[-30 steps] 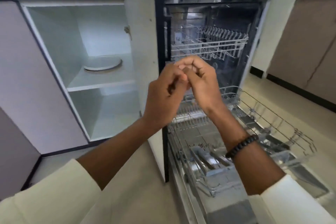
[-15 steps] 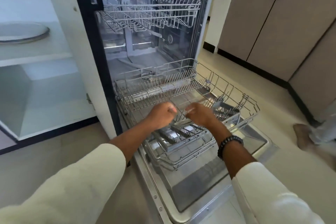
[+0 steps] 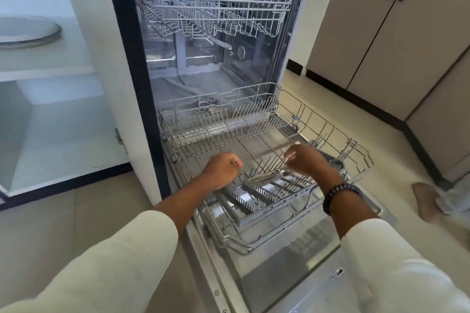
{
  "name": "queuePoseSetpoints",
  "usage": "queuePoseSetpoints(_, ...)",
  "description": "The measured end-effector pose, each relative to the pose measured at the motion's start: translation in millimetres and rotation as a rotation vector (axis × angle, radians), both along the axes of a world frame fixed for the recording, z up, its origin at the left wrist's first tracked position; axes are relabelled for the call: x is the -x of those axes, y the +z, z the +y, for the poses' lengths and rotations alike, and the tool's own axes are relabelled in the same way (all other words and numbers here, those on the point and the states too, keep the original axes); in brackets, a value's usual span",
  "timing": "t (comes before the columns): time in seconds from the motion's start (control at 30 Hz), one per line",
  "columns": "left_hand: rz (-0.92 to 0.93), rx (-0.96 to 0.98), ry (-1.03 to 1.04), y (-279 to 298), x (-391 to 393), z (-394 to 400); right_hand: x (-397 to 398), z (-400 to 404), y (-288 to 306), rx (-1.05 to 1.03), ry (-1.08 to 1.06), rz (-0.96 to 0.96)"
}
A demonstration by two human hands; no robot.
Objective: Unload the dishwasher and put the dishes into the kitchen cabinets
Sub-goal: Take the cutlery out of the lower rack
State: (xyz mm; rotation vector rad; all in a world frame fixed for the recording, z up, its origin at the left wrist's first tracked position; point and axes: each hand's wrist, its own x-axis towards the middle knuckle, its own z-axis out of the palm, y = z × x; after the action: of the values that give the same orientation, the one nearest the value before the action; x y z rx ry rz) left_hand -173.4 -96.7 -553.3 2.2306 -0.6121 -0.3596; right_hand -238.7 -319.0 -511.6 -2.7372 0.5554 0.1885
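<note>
Right hand (image 3: 306, 159) grasps cutlery (image 3: 267, 177) lying near-level, pointing toward the clenched left hand (image 3: 222, 170).
</note>
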Motion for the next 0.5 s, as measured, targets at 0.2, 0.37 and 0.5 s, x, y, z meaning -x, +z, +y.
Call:
queuePoseSetpoints(0.2, 0.024, -0.002, -0.004, -6, -1, -10, -12, 8, -23, 0.094, 0.204, 0.160)
queuePoseSetpoints(0.37, 0.042, -0.017, 0.013, -9, -3, -9, -25, 29, -32, 0.265, 0.325, 0.291)
queuePoseSetpoints(0.5, 0.061, -0.013, 0.025, -11, -5, -2, -24, 34, -36, 0.229, 0.378, 0.404)
